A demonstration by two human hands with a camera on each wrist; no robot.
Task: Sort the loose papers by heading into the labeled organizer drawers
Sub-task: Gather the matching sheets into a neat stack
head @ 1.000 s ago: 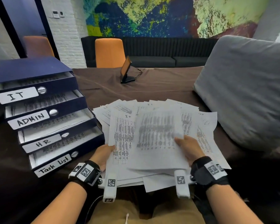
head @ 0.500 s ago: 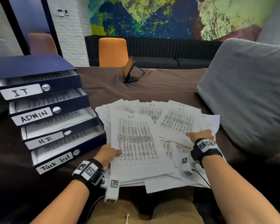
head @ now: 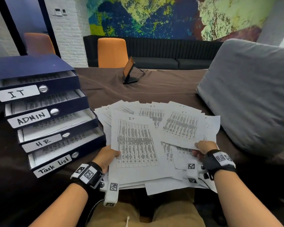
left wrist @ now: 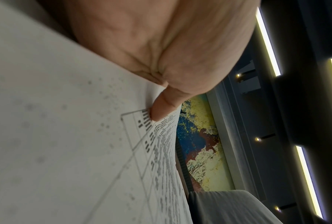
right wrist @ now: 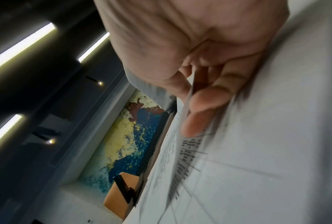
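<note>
Pinched at its left edge by the left hand (head: 107,157), the IT sheet (head: 134,145) tops the loose pile (head: 154,182); the right hand (head: 203,147), which just laid a sheet aside, now pinches another IT page (head: 182,126). Only the right wrist view shows fingers (right wrist: 209,100) clamping that edge

Right hand (right wrist: 190,50) fills the top here, thumb on one side and fingers (right wrist: 209,98) on the other, pinching the edge of a printed sheet (right wrist: 188,150) with a table on it. More white paper (right wrist: 276,151) lies under the hand, blurry, so probably several sheets. Behind: colorful mural (right wrist: 126,144), an orange chair (right wrist: 117,198), ceiling light strips (right wrist: 21,45).
</note>
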